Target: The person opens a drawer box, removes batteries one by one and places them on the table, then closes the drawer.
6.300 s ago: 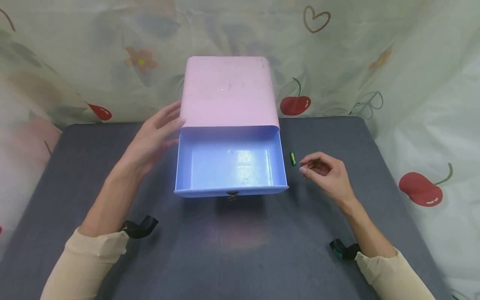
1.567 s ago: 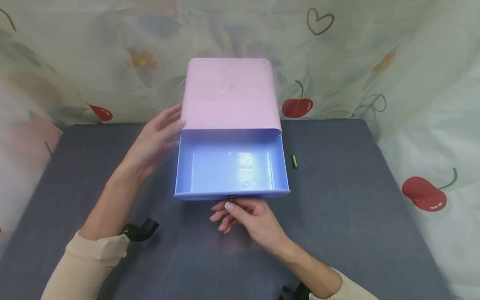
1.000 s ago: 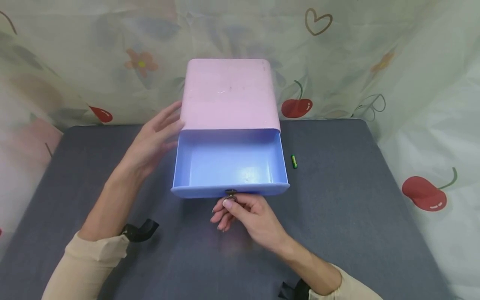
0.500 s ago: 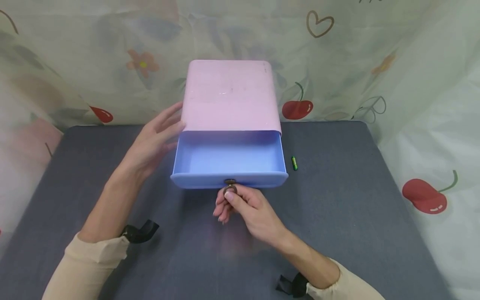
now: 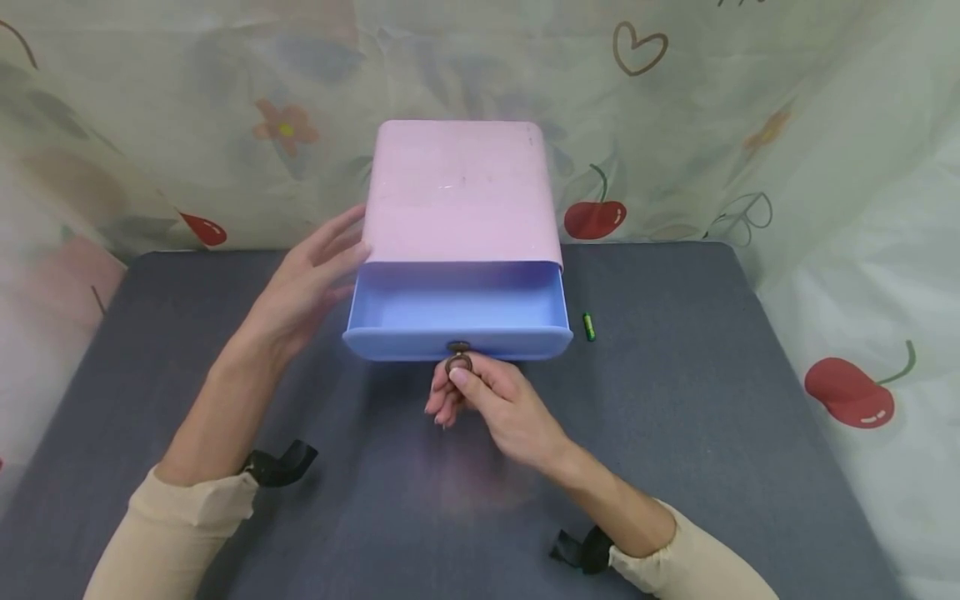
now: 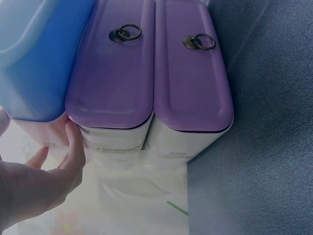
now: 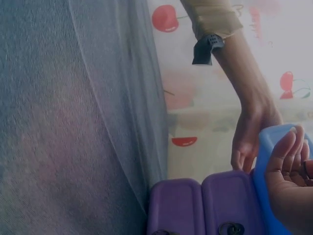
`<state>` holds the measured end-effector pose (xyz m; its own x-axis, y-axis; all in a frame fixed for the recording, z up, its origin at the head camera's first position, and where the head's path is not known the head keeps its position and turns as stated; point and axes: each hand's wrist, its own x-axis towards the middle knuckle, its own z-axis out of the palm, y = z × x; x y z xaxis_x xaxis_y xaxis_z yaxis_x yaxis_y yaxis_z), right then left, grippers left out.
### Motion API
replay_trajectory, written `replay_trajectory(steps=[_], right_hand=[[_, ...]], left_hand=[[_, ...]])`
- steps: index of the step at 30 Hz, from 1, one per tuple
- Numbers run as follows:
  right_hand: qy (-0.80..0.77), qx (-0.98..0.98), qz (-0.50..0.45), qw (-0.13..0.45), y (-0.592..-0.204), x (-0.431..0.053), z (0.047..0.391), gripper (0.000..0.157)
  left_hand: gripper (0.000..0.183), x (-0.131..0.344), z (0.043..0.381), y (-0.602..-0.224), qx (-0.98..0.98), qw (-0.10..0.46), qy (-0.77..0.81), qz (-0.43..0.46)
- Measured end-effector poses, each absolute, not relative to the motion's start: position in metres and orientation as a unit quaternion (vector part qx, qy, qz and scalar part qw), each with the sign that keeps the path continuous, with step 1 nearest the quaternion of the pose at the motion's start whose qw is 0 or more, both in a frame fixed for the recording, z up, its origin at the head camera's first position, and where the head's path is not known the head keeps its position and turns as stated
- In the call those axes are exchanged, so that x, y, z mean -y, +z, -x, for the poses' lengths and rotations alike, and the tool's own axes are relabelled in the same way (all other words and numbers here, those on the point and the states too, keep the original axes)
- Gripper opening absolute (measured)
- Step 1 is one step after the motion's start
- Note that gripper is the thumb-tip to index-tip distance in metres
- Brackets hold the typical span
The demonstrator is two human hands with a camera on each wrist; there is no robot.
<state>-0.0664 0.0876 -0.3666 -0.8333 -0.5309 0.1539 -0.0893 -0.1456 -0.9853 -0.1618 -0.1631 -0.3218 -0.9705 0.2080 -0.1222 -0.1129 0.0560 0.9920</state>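
Observation:
A pink drawer cabinet (image 5: 461, 192) stands at the back of the table with its top blue drawer (image 5: 405, 343) partly pulled out. Inside the drawer, the visible floor is bare. My right hand (image 5: 513, 412) pinches the drawer's bronze ring pull (image 5: 449, 364) between thumb and forefinger, the other fingers curled below. On the cabinet's left side my left hand (image 5: 303, 279) rests with fingers spread and fairly straight. The left wrist view shows that hand (image 6: 41, 183) beside the cabinet wall, near two closed purple drawers, a middle one (image 6: 112, 83) and a lower one (image 6: 193, 83).
A small green battery (image 5: 588, 327) lies on the dark grey tabletop (image 5: 675, 375), right of the cabinet. Behind and to the right hangs a pale printed curtain (image 5: 300, 50), close to the table's back edge.
My right hand has gone from beside the battery to the ring pull. The blue drawer has since slid partway back into the cabinet. My left hand has stayed at the cabinet's side.

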Motion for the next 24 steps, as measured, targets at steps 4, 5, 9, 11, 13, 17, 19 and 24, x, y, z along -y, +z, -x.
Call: replay_trajectory(steps=[4,5,9,11,13,17,19,24], right_hand=[[-0.709,-0.644,0.243,0.151,-0.365,-0.088,0.071,0.025],[-0.708,-0.646,0.243,0.149,-0.365,-0.088,0.072,0.025],[-0.706,-0.651,0.239,0.145,-0.364,-0.087,0.078,0.024],[-0.705,-0.653,0.237,0.144,-0.364,-0.087,0.08,0.023],[-0.704,-0.654,0.237,0.142,-0.365,-0.087,0.083,0.023],[-0.708,-0.65,0.242,0.137,-0.366,-0.086,0.089,0.023],[-0.71,-0.647,0.244,0.132,-0.367,-0.085,0.092,0.023],[-0.709,-0.65,0.247,0.121,-0.368,-0.084,0.097,0.022]], left_hand=[[0.076,0.162,0.162,-0.322,-0.723,0.116,0.68,-0.025],[0.076,0.162,0.162,-0.321,-0.723,0.116,0.68,-0.024],[0.074,0.162,0.163,-0.321,-0.716,0.119,0.687,-0.024],[0.074,0.162,0.162,-0.321,-0.714,0.121,0.69,-0.024],[0.074,0.162,0.162,-0.321,-0.714,0.121,0.689,-0.023],[0.076,0.162,0.162,-0.321,-0.714,0.119,0.689,-0.022],[0.077,0.162,0.163,-0.321,-0.714,0.118,0.689,-0.02],[0.077,0.163,0.163,-0.321,-0.711,0.121,0.693,-0.021]])
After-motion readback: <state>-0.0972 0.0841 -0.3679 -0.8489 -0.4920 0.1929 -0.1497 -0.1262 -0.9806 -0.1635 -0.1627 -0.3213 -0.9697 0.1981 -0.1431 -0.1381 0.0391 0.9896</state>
